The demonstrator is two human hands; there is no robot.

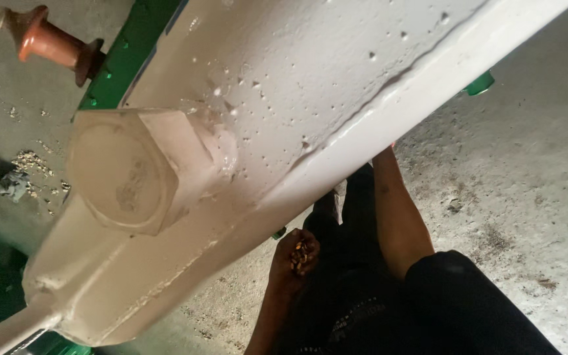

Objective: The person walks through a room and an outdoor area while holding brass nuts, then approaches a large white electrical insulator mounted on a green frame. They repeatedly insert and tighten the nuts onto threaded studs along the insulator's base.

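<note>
- A large white-painted metal beam (336,85) was seen running diagonally across the head view, and it is taken as the landmark for everything below.
- A big hexagonal bolt head (133,172), coated in the same white paint, was set on the beam's lower-left stretch, with small paint pits and droplets scattered on the flat face up and to the right of it.
- The left hand (295,258) was held just under the beam's lower edge, cupped and partly curled, with a small clutch of little brown and orange pieces (300,253) lying in its palm; what the pieces were could not be made out.
- The right forearm (399,217) was stretched up towards the beam's lower edge, and the right hand itself was hidden behind the beam, so how far it was open, and whether anything was held, could not be told.
- Dark clothing (389,302) was seen below the beam, between and beneath the two arms.
- A reddish-brown ribbed insulator-like knob (50,43) on a thin rod was seen off the beam's upper-left side, well apart from both hands.
- Green-painted metal (129,56) showed along the beam's upper-left edge, and a small green end (480,83) stuck out past its right-hand edge.
- A grey, gritty concrete floor (527,184) lay behind the beam, to its right.
</note>
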